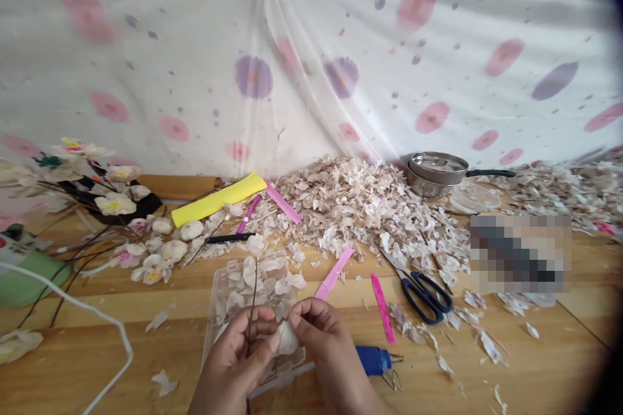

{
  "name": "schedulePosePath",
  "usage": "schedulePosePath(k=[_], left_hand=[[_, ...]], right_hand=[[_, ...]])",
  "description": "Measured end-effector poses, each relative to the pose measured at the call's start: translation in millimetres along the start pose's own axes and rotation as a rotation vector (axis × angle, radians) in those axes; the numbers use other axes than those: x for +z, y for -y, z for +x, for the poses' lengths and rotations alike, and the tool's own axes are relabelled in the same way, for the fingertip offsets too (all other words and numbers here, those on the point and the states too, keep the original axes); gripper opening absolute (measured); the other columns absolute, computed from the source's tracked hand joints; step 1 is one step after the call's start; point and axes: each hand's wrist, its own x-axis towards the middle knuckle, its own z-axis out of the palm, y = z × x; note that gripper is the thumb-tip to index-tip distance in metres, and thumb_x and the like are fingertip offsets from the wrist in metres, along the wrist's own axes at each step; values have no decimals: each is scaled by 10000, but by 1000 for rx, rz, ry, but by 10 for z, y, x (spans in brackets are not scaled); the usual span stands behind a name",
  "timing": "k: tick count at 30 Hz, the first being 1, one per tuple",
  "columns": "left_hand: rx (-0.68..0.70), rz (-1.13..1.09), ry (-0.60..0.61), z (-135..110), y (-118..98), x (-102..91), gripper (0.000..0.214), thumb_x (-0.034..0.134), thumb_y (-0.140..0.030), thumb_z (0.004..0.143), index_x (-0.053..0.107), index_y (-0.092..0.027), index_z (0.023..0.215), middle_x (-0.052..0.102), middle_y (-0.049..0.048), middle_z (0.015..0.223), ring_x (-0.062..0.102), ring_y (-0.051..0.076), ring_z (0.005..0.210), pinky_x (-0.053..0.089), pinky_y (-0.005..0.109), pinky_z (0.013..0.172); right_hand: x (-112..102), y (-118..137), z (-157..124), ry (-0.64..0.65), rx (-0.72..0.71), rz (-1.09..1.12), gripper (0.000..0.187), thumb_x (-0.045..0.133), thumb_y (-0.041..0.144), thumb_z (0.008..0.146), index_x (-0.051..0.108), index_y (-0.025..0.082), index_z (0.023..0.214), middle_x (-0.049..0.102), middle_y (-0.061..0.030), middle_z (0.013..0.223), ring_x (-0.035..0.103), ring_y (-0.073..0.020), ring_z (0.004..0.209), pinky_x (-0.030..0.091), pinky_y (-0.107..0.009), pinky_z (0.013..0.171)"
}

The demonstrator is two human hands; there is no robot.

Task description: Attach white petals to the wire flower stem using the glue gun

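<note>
White shell-like petal pinched between both hands at 6 o'clock, low centre of view. Left hand curled nearly closed, thumb and fingers gripping thin dark wire stem that rises toward 12 o'clock with a small white bud on top. Right hand also curled tight, fingertips pressing petal against stem. Both over clear plastic tray of loose pale petals, on wooden tabletop.

Blue glue gun at 3 o'clock, just beside right hand, nozzle pointing away. Black-handled scissors at 2 o'clock, blades toward big heap of pale petal scraps at 12–1 o'clock. Pink foam strips between scissors and hands. Yellow foam sheet at 11 o'clock. Finished branches of white and pink flowers at 10 o'clock. White cord at 8–9 o'clock. Steel saucepan with black handle at 1–2 o'clock, far edge, against spotted fabric backdrop.
</note>
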Motion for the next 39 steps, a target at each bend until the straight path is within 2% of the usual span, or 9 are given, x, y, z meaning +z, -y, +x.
schedulePosePath(k=[7, 11, 13, 15, 17, 20, 26, 32, 39], left_hand=[[-120, 12, 70, 74, -44, -140, 507, 889, -386, 505, 630, -174, 886, 615, -23, 668, 307, -15, 349, 200, 125, 365], [-120, -64, 25, 90, -73, -203, 511, 891, -336, 517, 619, -186, 924, 597, -45, 677, 278, -31, 345, 189, 113, 362], [-101, -102, 12, 79, -88, -222, 506, 892, -314, 519, 622, -184, 927, 602, -45, 692, 279, -36, 349, 198, 106, 365], [-75, -117, -9, 53, -113, -238, 515, 899, -299, 504, 630, -183, 929, 621, -34, 716, 284, -37, 352, 202, 103, 363], [-57, -115, -36, 15, -148, -251, 530, 905, -293, 485, 638, -184, 929, 638, -22, 734, 290, -31, 355, 204, 105, 357], [-48, -106, -59, -47, -192, -259, 523, 903, -286, 481, 642, -185, 923, 641, -21, 720, 305, -19, 364, 207, 110, 359], [-53, -101, -42, -112, -104, -282, 509, 902, -343, 484, 639, -191, 892, 631, -28, 648, 340, 11, 367, 199, 131, 352], [-59, -35, 6, -125, 20, -349, 457, 883, -390, 535, 653, -199, 881, 640, -8, 678, 418, 42, 447, 274, 134, 383], [94, -42, -92, -178, -208, -506, 359, 789, -451, 658, 672, -213, 899, 674, 16, 794, 331, -8, 391, 255, 111, 374]], right_hand=[[14, 317, -95, -75, -37, -138, 359, 700, 489, 717, 528, 180, 654, 454, 46, 594, 370, -96, 565, 312, -218, 574], [-64, 357, -71, -76, -210, -521, 265, 577, 384, 816, 507, 194, 643, 469, 26, 611, 432, -130, 604, 353, -247, 600], [-108, 345, -58, -55, -354, -750, 91, 534, 189, 798, 603, 184, 740, 582, -30, 770, 532, -174, 770, 412, -283, 728], [-135, 334, -52, -45, -485, -884, 330, 485, 51, 743, 661, 198, 980, 604, -78, 1057, 532, -211, 1019, 389, -339, 911], [-137, 335, -63, -29, -511, -947, 348, 491, 50, 762, 670, 216, 1010, 573, -89, 1150, 506, -228, 1095, 361, -373, 958], [-99, 340, -127, 30, -445, -909, 173, 534, 208, 863, 638, 192, 726, 594, -86, 1008, 537, -231, 1007, 389, -375, 899], [-5, 182, -317, 298, -460, -620, 235, 588, 404, 876, 610, 224, 1026, 602, -73, 992, 559, -231, 989, 413, -379, 873], [69, 129, -320, 229, -329, -689, 219, 586, 361, 856, 599, 189, 723, 599, -41, 760, 551, -200, 787, 399, -339, 783], [6, 293, -237, 148, -369, -1003, 231, 489, 261, 892, 481, 197, 669, 543, -17, 716, 488, -175, 742, 354, -300, 712]])
